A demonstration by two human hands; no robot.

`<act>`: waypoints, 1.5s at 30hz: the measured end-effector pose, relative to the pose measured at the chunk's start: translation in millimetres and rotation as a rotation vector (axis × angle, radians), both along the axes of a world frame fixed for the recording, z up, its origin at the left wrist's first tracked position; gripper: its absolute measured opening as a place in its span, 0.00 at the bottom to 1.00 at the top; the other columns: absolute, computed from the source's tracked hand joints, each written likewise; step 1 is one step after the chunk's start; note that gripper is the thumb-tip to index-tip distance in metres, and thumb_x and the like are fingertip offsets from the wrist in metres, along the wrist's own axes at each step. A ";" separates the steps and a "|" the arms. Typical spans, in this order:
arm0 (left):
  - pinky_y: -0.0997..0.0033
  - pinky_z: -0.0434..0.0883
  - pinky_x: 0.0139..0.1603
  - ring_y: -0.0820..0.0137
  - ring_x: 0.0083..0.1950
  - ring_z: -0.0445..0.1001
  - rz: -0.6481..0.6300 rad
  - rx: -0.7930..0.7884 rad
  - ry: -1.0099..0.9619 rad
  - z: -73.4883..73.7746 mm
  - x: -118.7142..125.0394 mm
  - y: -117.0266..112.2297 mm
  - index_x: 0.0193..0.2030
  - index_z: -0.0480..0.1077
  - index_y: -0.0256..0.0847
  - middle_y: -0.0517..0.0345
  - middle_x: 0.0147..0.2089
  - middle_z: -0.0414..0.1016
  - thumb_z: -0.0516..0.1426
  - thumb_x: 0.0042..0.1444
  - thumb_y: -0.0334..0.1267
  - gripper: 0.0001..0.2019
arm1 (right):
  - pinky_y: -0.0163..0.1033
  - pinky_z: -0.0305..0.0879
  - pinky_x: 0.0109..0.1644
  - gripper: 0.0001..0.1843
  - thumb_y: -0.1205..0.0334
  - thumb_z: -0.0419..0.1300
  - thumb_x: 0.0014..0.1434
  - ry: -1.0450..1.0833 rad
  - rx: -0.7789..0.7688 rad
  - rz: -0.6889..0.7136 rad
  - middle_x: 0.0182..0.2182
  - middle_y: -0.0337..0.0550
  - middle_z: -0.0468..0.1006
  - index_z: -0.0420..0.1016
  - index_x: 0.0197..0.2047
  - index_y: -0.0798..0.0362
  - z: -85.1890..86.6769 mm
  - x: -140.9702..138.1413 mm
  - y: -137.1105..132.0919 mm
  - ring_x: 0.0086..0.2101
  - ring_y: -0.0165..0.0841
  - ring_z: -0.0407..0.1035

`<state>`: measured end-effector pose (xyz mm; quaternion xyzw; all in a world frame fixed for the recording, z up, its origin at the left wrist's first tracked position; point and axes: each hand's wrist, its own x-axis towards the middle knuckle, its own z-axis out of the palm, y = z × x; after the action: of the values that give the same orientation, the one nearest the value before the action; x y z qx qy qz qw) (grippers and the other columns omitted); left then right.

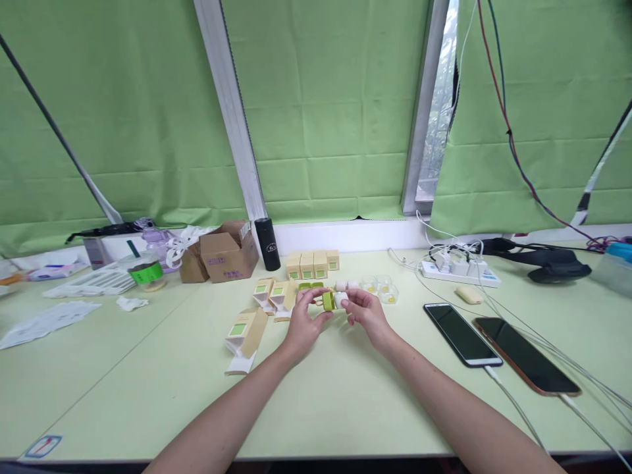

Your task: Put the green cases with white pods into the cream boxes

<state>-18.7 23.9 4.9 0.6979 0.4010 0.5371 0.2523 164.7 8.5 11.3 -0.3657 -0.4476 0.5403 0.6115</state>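
Note:
My left hand (305, 321) pinches a small green lid (328, 301) above the pale green table (340, 395). My right hand (364, 309) holds a small white jar (340, 300) right against that lid. Just behind the hands lie more green lids (310, 286), white jars (347, 285) and clear plastic covers (382, 288). A row of closed tan boxes with green labels (312, 264) stands further back. Several open tan boxes (274, 294) lie to the left of my hands, and one more open box (244, 332) lies nearer to me.
Two phones (463, 334) (524, 354) on cables lie at the right, behind them a white power strip (459, 270). A black cylinder (267, 243), brown cartons (228, 253), a cup with a green band (146, 271) and papers (49, 320) sit at the left.

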 end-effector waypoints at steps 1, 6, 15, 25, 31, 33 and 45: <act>0.59 0.71 0.57 0.60 0.55 0.73 -0.002 0.001 0.002 0.4 0.2 -0.5 0.54 0.78 0.49 0.52 0.54 0.74 0.67 0.49 0.28 0.24 | 0.33 0.62 0.21 0.25 0.48 0.78 0.39 -0.005 0.003 -0.001 0.27 0.40 0.78 0.83 0.36 0.56 -0.1 -0.2 0.0 0.25 0.28 0.65; 0.57 0.71 0.58 0.60 0.55 0.72 -0.014 0.014 0.010 0.2 0.5 -2.6 0.53 0.79 0.50 0.52 0.54 0.74 0.69 0.49 0.30 0.23 | 0.33 0.62 0.21 0.25 0.46 0.78 0.39 -0.027 0.014 -0.005 0.26 0.41 0.78 0.84 0.35 0.56 -0.2 -1.6 -0.2 0.25 0.29 0.66; 0.57 0.70 0.59 0.60 0.55 0.72 -0.015 -0.010 0.009 -1.7 1.1 -2.2 0.53 0.79 0.51 0.52 0.53 0.72 0.70 0.49 0.33 0.23 | 0.36 0.65 0.23 0.21 0.47 0.77 0.40 -0.067 0.037 -0.016 0.23 0.42 0.78 0.86 0.32 0.55 0.5 -1.5 -0.6 0.25 0.31 0.66; 0.56 0.69 0.61 0.59 0.59 0.70 -0.022 -0.039 0.003 -3.9 1.7 -2.0 0.53 0.80 0.52 0.53 0.54 0.70 0.69 0.49 0.30 0.24 | 0.40 0.71 0.25 0.20 0.46 0.76 0.41 -0.085 0.040 0.003 0.20 0.39 0.74 0.85 0.30 0.55 -1.8 -1.3 1.8 0.22 0.31 0.65; 0.57 0.70 0.60 0.59 0.57 0.70 -0.021 -0.038 -0.004 -1.4 2.1 -2.3 0.52 0.80 0.51 0.53 0.54 0.71 0.70 0.47 0.29 0.24 | 0.41 0.74 0.26 0.23 0.44 0.77 0.41 -0.082 0.035 -0.020 0.22 0.40 0.76 0.84 0.31 0.55 -2.4 -3.6 0.2 0.24 0.32 0.67; 0.58 0.70 0.58 0.60 0.56 0.71 -0.020 -0.037 -0.003 -2.2 1.5 -1.3 0.52 0.80 0.50 0.53 0.54 0.71 0.70 0.47 0.30 0.24 | 0.41 0.73 0.26 0.24 0.43 0.76 0.42 -0.083 0.038 -0.026 0.22 0.40 0.76 0.84 0.32 0.55 -3.6 -4.7 0.2 0.23 0.32 0.67; 0.60 0.71 0.54 0.60 0.54 0.72 -0.011 -0.013 0.013 -5.6 2.2 -1.2 0.52 0.79 0.49 0.53 0.53 0.73 0.70 0.48 0.35 0.22 | 0.42 0.75 0.28 0.24 0.41 0.75 0.46 -0.088 0.036 -0.020 0.27 0.43 0.80 0.84 0.34 0.54 -9.2 -11.4 -1.1 0.25 0.33 0.69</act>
<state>-16.5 22.8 -0.6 0.7017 0.4024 0.5286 0.2573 153.3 7.4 2.1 -0.3826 -0.4798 0.5094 0.6033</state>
